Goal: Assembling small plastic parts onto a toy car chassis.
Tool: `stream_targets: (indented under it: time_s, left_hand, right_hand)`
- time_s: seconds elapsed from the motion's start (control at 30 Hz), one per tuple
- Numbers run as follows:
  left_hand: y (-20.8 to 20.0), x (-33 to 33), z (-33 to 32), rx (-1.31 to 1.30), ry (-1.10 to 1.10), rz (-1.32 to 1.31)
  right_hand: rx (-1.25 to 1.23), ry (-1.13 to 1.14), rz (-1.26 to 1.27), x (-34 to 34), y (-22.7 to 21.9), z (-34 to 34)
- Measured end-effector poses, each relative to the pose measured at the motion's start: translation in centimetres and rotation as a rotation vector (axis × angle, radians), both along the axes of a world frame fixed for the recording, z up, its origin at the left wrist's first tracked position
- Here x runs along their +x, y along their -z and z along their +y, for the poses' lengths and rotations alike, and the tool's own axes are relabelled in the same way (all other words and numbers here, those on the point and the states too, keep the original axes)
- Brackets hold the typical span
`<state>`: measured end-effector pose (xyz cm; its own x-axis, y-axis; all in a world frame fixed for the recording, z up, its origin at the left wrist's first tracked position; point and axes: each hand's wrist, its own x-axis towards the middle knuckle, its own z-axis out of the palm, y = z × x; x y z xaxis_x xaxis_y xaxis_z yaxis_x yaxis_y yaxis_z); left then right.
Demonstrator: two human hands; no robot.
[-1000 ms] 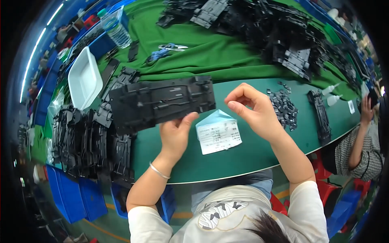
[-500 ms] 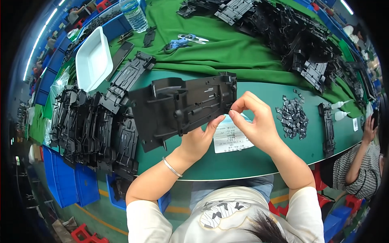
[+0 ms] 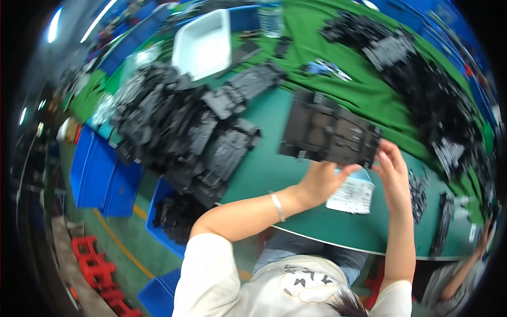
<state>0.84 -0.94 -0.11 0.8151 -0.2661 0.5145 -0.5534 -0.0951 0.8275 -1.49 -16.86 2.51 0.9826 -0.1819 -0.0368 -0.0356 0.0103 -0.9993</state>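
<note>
A flat, dark moulded plastic chassis part [image 3: 335,132] is held up over the green table, its ribbed side showing. My left hand [image 3: 319,185] is closed on its lower edge, with the thumb in front and the other fingers partly hidden behind it. At the part's right end, my right hand [image 3: 392,171] grips the edge between thumb and fingers. Motion blur hides whether anything small is between them. Below the part, a printed paper slip [image 3: 351,196] lies on the table. Many similar black parts [image 3: 169,121] are heaped to the left.
A pile of small black pieces [image 3: 418,195] lies right of my right hand, with another long black part [image 3: 442,224] beyond. Farther back are a white tray [image 3: 203,45], blue-handled scissors [image 3: 325,68] and a black heap [image 3: 422,79]. Blue bins [image 3: 103,174] stand at lower left.
My view has turned left, so the table appears shifted right. The chassis part is now more level and farther from me, and my right hand has closed in on its right end.
</note>
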Motion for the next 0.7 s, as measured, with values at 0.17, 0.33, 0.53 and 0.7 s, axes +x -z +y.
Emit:
stream_targets:
  time_s: [0.17, 0.33, 0.53, 0.7]
  left_hand:
    - [-0.1, 0.2, 0.4, -0.25, 0.123, 0.109]
    - [0.6, 0.6, -0.5, -0.241, 0.016, -0.039]
    - [0.8, 1.0, 0.4, -0.052, -0.002, 0.069]
    - [0.8, 1.1, 1.0, 0.218, 0.209, 0.009]
  right_hand:
    - [0.409, -0.272, 0.08, 0.7, 0.5, 0.5]
    - [0.495, -0.293, 0.07, 1.5, -1.1, 0.4]
    - [0.28, -0.241, 0.085, 7.5, -5.0, 2.0]
    - [0.119, -0.596, 0.174, 10.7, -3.6, 10.9]
